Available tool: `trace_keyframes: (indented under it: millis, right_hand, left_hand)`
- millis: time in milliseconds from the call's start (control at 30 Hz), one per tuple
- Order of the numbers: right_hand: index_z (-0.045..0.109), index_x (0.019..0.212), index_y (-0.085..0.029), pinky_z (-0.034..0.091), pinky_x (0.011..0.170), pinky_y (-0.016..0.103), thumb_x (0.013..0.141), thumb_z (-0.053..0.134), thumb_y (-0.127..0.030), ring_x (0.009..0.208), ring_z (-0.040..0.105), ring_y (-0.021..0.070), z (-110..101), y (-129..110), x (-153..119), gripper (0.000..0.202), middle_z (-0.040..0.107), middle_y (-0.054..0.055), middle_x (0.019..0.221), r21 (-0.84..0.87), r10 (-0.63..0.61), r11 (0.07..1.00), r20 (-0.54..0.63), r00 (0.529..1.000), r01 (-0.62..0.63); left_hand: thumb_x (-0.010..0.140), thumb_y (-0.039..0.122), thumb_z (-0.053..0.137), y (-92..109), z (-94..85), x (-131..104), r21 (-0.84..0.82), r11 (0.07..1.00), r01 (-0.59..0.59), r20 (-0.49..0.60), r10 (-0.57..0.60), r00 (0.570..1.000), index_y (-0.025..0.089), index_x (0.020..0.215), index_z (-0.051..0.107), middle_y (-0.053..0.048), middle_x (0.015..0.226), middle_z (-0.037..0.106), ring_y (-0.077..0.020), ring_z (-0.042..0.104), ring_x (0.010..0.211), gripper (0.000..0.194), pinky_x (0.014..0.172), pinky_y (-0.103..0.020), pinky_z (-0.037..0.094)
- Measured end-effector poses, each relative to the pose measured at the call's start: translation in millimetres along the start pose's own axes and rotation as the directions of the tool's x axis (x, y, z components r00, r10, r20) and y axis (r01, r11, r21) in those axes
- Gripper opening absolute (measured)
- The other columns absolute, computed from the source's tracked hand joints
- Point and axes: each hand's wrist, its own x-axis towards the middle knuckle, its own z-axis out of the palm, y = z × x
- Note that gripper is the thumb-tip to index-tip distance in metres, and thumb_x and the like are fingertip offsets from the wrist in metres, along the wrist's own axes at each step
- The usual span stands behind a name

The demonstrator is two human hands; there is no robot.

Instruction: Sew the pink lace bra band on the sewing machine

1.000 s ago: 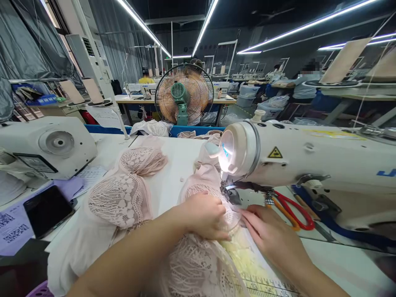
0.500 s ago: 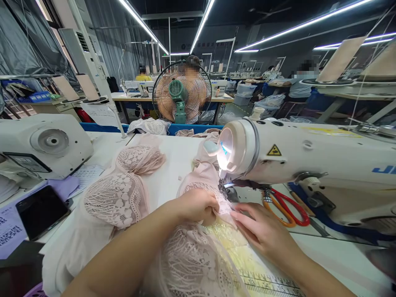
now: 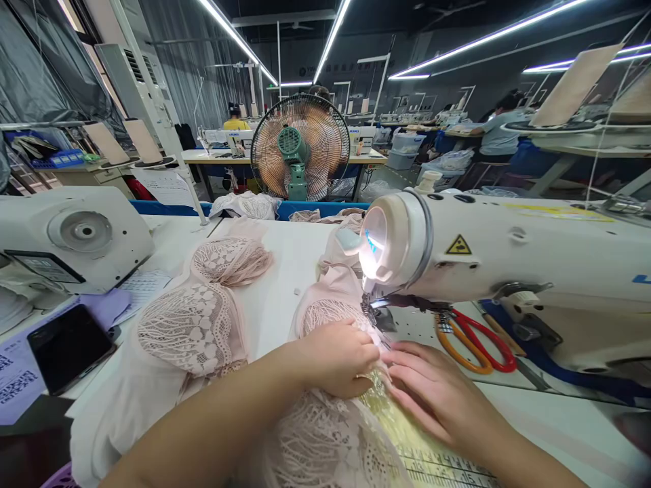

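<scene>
A pale pink lace bra [image 3: 333, 288] lies under the presser foot [image 3: 370, 308] of the white sewing machine [image 3: 472, 244]. My left hand [image 3: 338, 359] rests on it just in front of the foot, its fingers curled onto the fabric and pinching it. Close against the fabric's right edge is my right hand [image 3: 437, 386], palm down, its fingers stretched out and their tips touching the edge. A lace cup [image 3: 330, 440] spreads below my left wrist. Yellowish film [image 3: 391, 413] and a printed ruler scale [image 3: 442, 468] show on the table between my arms.
Orange-and-red-handled scissors [image 3: 475, 342] lie right of the needle area. More lace bras [image 3: 190, 325] are heaped at the left, beside a black phone [image 3: 71, 349] and another machine [image 3: 76, 234]. A large fan [image 3: 300, 149] stands beyond the table, with people at machines farther back.
My left hand has shifted slightly right and come down flatter over the fabric, nearer my right hand. My right hand has barely moved. The view has turned slightly.
</scene>
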Motion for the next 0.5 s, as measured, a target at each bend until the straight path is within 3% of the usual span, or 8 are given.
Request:
trace_keyframes:
  millis: [100, 267, 500]
  right_hand:
    - [0.062, 0.098, -0.021, 0.052, 0.085, 0.040, 0.083, 0.055, -0.022, 0.102, 0.059, 0.0253, 0, -3, -1, 0.017, 0.070, 0.006, 0.098, 0.074, 0.021, 0.997, -0.022, 1.000, -0.019]
    - [0.063, 0.088, -0.024, 0.051, 0.086, 0.040, 0.085, 0.053, -0.023, 0.103, 0.059, 0.0249, 0, -6, -2, 0.011, 0.070, 0.006, 0.101, 0.133, 0.071, 0.989, -0.032, 0.997, -0.066]
    - [0.060, 0.101, -0.022, 0.051, 0.089, 0.043, 0.085, 0.053, -0.024, 0.111, 0.056, 0.0268, 6, 4, 1, 0.018, 0.068, 0.008, 0.108, 0.085, 0.069, 0.994, 0.026, 0.997, -0.071]
  left_hand:
    - [0.080, 0.029, 0.061, 0, 0.1, 1, 0.016, 1.000, -0.015, 0.010, 0.015, 1.000, 0.014, 0.101, 0.059, -0.005, 0.089, 0.064, -0.0197, 0.058, 0.083, 0.026, 0.087, -0.037, 0.042]
    - [0.083, 0.018, 0.053, -5, 6.3, 1, 0.075, 0.997, -0.024, -0.007, 0.025, 1.000, 0.018, 0.090, 0.064, -0.005, 0.098, 0.064, -0.0190, 0.059, 0.087, 0.013, 0.087, -0.037, 0.040]
    - [0.084, 0.014, 0.049, -22, 7.0, 4, -0.003, 0.997, 0.071, -0.016, -0.071, 0.997, 0.017, 0.088, 0.063, -0.005, 0.103, 0.066, -0.0193, 0.059, 0.096, 0.015, 0.097, -0.039, 0.036]
